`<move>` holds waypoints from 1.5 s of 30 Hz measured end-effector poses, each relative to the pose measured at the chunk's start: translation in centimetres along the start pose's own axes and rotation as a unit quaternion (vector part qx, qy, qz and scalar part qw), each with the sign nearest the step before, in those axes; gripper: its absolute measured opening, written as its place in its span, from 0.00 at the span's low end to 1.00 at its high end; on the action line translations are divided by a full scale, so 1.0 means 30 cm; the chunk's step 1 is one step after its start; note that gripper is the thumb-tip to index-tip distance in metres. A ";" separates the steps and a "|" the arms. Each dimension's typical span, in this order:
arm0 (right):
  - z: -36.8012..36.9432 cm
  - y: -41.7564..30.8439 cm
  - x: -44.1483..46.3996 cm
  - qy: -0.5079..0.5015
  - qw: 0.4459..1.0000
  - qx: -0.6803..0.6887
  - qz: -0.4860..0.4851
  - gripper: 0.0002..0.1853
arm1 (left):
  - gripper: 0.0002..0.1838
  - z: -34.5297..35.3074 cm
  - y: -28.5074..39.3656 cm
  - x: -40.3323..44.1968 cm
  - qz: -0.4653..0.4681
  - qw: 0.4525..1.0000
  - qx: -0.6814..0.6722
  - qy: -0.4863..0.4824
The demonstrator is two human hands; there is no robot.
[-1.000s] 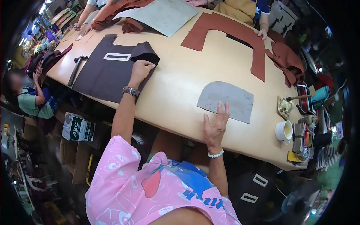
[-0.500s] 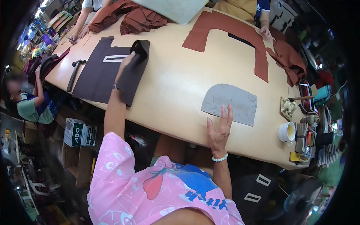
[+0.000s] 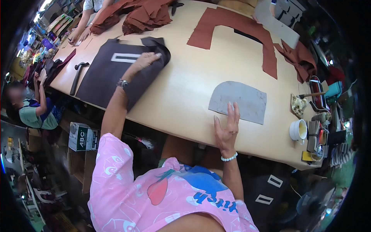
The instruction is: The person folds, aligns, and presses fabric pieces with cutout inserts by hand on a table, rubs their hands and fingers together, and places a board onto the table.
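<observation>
Near the left part of the table, my left hand [image 3: 143, 62] grips a dark brown fabric panel [image 3: 104, 79] close to its right edge. The panel's upper right corner is curled over, and a white rectangular frame-shaped strip [image 3: 125, 58] lies on it. My right hand [image 3: 227, 129] has its fingers stretched out, with the fingertips over the lower edge of a grey template [image 3: 241, 100] that has a rounded top. Whether they press on it I cannot tell. A black-handled hammer [image 3: 76, 79] lies left of the panel.
A rust-coloured fabric cutout [image 3: 206, 29] and bunched rust fabric [image 3: 148, 19] lie at the far side. A co-worker's hand holds a pale sheet [image 3: 276, 25]. At right stand a white cup [image 3: 298, 130] and a brush [image 3: 312, 94]. Another person sits at left.
My left hand has moved right, shifting the dark panel and its curled corner with it. The right hand stays by the template. The pale sheet has gone from top centre to upper right.
</observation>
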State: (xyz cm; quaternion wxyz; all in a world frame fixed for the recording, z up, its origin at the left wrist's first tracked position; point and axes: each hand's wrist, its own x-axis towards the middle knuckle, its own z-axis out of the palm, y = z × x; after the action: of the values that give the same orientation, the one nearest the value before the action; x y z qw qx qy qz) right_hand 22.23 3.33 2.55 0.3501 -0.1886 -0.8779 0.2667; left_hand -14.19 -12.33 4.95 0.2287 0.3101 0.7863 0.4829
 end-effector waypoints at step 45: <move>0.479 -0.098 0.397 0.040 0.975 0.191 0.111 0.35 | 0.37 -0.588 -0.465 -0.265 -0.231 0.808 0.358 0.406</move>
State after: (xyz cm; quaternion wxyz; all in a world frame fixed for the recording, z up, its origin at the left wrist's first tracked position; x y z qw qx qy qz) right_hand 3.39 2.35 1.63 0.3826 -0.2248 -0.7698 0.4589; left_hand -23.95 -33.63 0.42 -0.1340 -0.0455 0.9731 0.1818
